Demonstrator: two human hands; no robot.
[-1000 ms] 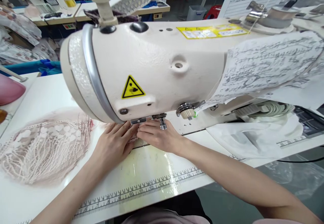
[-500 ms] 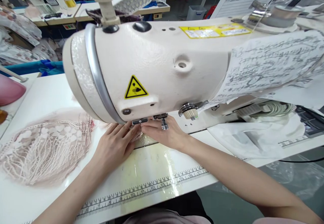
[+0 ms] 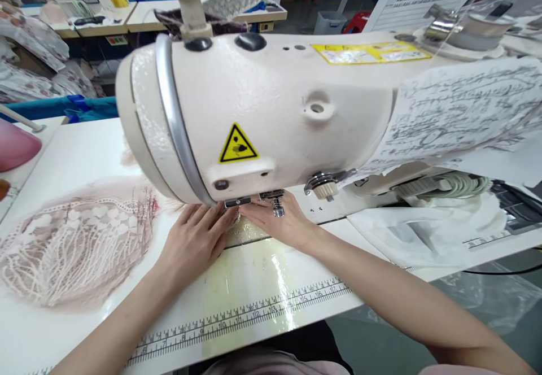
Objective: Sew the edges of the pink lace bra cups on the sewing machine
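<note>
A cream sewing machine (image 3: pixel 271 109) fills the middle of the view, with a yellow warning sticker on its head. My left hand (image 3: pixel 195 242) lies flat under the head, fingers stretched out and pressing on pink lace fabric (image 3: pixel 76 239) near the presser foot. My right hand (image 3: pixel 277 225) lies beside it on the right, fingers extended toward the needle area and resting on the same fabric. Both sets of fingertips are partly hidden under the machine head. The lace spreads out to the left over the white table (image 3: pixel 68 155).
A printed ruler strip (image 3: pixel 237 315) runs along the table's front edge. Scribbled paper (image 3: pixel 457 109) hangs over the machine arm, with white cloth (image 3: pixel 423 225) below it. A pink object (image 3: pixel 14 146) sits at the far left. Other workstations stand behind.
The view has shifted slightly, so the machine sits further right. Both hands stay pressed at the presser foot, edging a little further under the head.
</note>
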